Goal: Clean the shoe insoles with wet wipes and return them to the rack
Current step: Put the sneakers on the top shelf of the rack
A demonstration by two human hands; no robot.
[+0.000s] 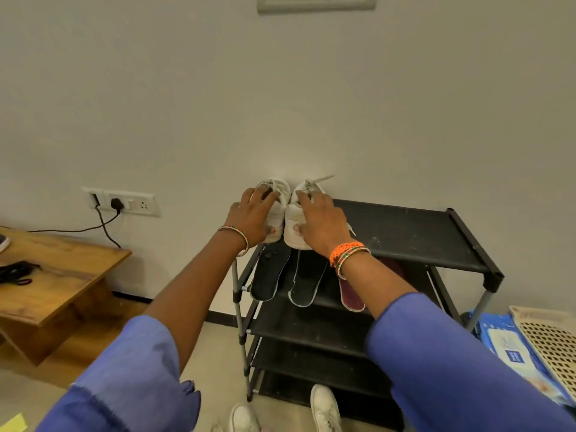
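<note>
Left hand (254, 218) gripping left sneaker (278, 210), right hand (321, 221) gripping right sneaker (296, 227) at rack (414, 235) top-left corner. Insoles (304, 277) lying below, seemingly cleaned; task nearing end.

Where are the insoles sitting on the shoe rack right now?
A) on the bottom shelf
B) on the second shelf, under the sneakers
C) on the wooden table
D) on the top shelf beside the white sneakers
B: the black insoles and the maroon insole lie on the second shelf of the shoe rack, below the white sneakers that both hands grip on the top shelf.
</note>
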